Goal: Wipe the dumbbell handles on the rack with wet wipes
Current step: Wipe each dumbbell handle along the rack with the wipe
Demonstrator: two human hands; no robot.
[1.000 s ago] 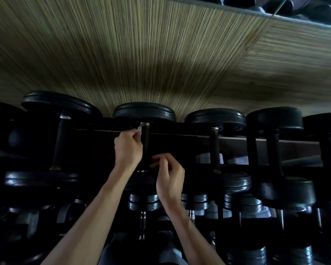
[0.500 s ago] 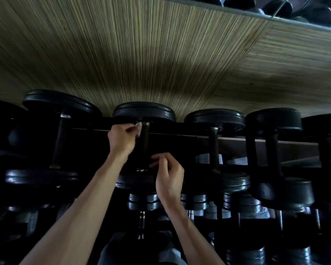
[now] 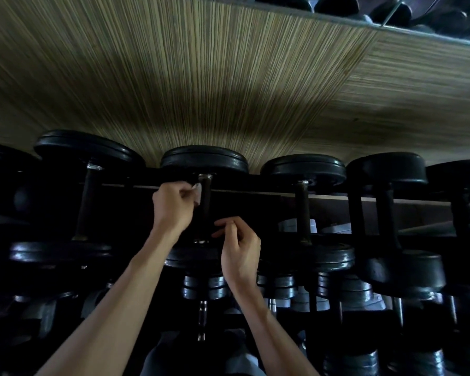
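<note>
A dim view is looking down along a row of black dumbbells lying on a rack, with a striped wood-grain wall filling the upper half. At the far left, a dumbbell with a dark handle is sitting untouched. Next to it, the left hand is reaching up beside the far end of the middle dumbbell's handle; its fingers are curling around a small pale wet wipe, pinching it and pressing it against the left side of that handle, just below the far weight plate. Just to the right and nearer the camera, the right hand is hovering beside the near end of the same handle, its fingers loosely bent and holding nothing; whether a fingertip is touching the bar cannot be told in the gloom. Further right, two more dumbbells are lying parallel, apart from both hands. Lower tiers of weights are showing below.
</note>
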